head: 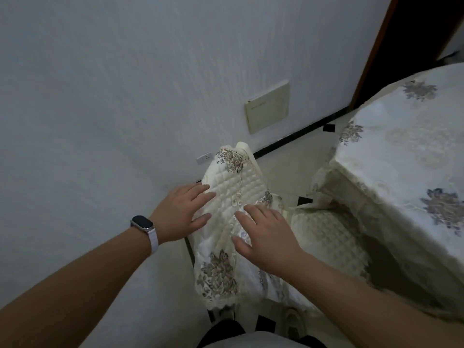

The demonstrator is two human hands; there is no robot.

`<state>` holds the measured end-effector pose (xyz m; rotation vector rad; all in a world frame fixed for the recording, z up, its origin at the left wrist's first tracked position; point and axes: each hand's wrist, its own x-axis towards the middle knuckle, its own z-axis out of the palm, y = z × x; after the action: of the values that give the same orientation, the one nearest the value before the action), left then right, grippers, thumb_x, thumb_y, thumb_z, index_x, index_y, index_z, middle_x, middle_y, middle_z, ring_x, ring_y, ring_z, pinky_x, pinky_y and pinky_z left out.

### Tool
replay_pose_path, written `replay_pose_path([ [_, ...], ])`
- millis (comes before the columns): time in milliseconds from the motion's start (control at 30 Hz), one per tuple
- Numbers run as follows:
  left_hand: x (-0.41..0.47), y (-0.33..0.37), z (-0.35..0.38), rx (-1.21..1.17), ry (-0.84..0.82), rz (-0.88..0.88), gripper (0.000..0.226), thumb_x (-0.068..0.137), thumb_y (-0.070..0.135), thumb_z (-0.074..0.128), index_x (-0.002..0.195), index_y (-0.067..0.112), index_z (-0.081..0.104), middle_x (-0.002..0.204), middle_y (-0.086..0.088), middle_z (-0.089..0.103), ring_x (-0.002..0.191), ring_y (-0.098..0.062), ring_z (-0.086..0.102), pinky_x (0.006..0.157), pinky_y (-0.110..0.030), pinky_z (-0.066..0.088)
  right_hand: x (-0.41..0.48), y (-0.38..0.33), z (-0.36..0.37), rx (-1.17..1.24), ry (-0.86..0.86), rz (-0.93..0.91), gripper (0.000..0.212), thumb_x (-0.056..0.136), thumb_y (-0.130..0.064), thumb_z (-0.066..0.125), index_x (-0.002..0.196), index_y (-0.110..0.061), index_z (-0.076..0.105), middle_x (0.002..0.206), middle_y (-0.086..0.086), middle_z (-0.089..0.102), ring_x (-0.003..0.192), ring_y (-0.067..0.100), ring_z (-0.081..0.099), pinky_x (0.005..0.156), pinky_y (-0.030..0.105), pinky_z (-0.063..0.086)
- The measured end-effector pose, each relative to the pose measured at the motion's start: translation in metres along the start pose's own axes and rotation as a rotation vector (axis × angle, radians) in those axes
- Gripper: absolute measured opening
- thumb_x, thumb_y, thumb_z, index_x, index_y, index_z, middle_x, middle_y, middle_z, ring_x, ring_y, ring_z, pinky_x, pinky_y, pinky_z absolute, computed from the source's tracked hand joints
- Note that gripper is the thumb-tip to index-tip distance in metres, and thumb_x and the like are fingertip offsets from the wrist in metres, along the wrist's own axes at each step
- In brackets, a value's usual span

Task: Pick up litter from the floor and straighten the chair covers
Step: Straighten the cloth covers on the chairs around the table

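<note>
Far left: plain white wall (100, 96), low socket (204, 156), beige panel (267, 108) further along. Nothing there to deal with.

Left hand (185, 214), watch (141, 222) on the wrist: fingers straight and spread, flat on the left edge of the chair cover (233, 177). Pressing, not pinching.

The cover is draped over the chair back, right in front of the person and close to the wall. It's quilted cream fabric with floral patches and a lace hem hanging at the bottom. It sits skewed: a bare corner of the chair back shows at the top and a fold runs down the middle.

Right hand (266, 234): also spread and flat, palm down on the middle-right of the cover, holding nothing.

Handling, my read: light, soft, padded. It probably slides easily over the chair back, so palm pressure smooths it but won't re-seat it. Better to pinch the top corners or side seams and pull up and over the exposed corner, then smooth downward. I'd stay off the lace, which looks snaggy and weak.

Right of the hands: matching seat pad (326, 237), partly tucked under the cloth of the counter (401, 146). Floor (288, 156) has dark squares; can't tell whether they're tile inlay or litter.
</note>
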<state>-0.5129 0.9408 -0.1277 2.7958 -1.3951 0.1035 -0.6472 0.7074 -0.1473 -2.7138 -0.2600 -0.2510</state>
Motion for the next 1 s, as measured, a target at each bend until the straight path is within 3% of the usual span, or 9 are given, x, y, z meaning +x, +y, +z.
replay_pose_path([
  [133, 0.026, -0.043, 0.008, -0.009, -0.065, 0.212, 0.051, 0.093, 0.049, 0.054, 0.131, 0.015, 0.062, 0.134, -0.013, 0.06, 0.122, -0.033, 0.057, 0.097, -0.045, 0.051, 0.019, -0.01, 0.017, 0.016, -0.003, 0.084, 0.05, 0.086, -0.05, 0.049, 0.121, -0.015, 0.061, 0.12, 0.007, 0.062, 0.111, 0.027, 0.057, 0.09, 0.04, 0.047],
  [367, 0.077, -0.104, 0.02, -0.049, -0.121, 0.678, 0.068, 0.089, 0.068, 0.052, 0.133, 0.016, 0.061, 0.143, -0.012, 0.054, 0.133, -0.032, 0.049, 0.109, -0.047, 0.038, 0.046, -0.057, 0.048, 0.04, -0.002, 0.338, 0.05, 0.084, -0.052, 0.052, 0.12, -0.018, 0.06, 0.113, 0.0, 0.063, 0.098, 0.019, 0.06, 0.078, 0.036, 0.051],
  [533, 0.099, -0.117, 0.036, -0.055, -0.13, 0.86, 0.084, 0.082, 0.078, 0.053, 0.137, 0.015, 0.056, 0.145, -0.015, 0.051, 0.137, -0.033, 0.045, 0.113, -0.049, 0.034, 0.058, -0.089, 0.057, 0.082, -0.038, 0.493, 0.054, 0.086, -0.057, 0.047, 0.124, -0.019, 0.054, 0.111, -0.001, 0.062, 0.092, 0.018, 0.061, 0.069, 0.035, 0.054],
  [733, 0.098, -0.117, 0.06, -0.093, -0.011, 0.882, 0.075, 0.079, 0.069, 0.062, 0.131, 0.016, 0.051, 0.137, -0.017, 0.056, 0.133, -0.037, 0.045, 0.11, -0.054, 0.034, 0.063, -0.096, 0.06, 0.102, -0.207, 0.443, 0.058, 0.084, -0.062, 0.045, 0.126, -0.022, 0.043, 0.11, -0.005, 0.052, 0.09, 0.016, 0.054, 0.064, 0.035, 0.05],
  [833, 0.099, -0.115, 0.065, -0.135, 0.019, 0.898, 0.068, 0.075, 0.06, 0.07, 0.124, 0.016, 0.052, 0.129, -0.018, 0.059, 0.128, -0.04, 0.048, 0.108, -0.06, 0.036, 0.065, -0.101, 0.069, 0.183, -0.188, 0.49, 0.061, 0.08, -0.058, 0.054, 0.127, -0.022, 0.037, 0.112, -0.004, 0.047, 0.09, 0.016, 0.051, 0.064, 0.034, 0.049],
  [1000, 0.098, -0.115, 0.067, -0.162, 0.033, 0.892, 0.063, 0.079, 0.062, 0.06, 0.121, 0.015, 0.055, 0.128, -0.018, 0.06, 0.131, -0.041, 0.047, 0.108, -0.062, 0.035, 0.066, -0.11, 0.081, 0.192, -0.121, 0.572, 0.062, 0.077, -0.044, 0.063, 0.127, -0.017, 0.037, 0.111, 0.0, 0.043, 0.086, 0.021, 0.051, 0.06, 0.036, 0.049],
])
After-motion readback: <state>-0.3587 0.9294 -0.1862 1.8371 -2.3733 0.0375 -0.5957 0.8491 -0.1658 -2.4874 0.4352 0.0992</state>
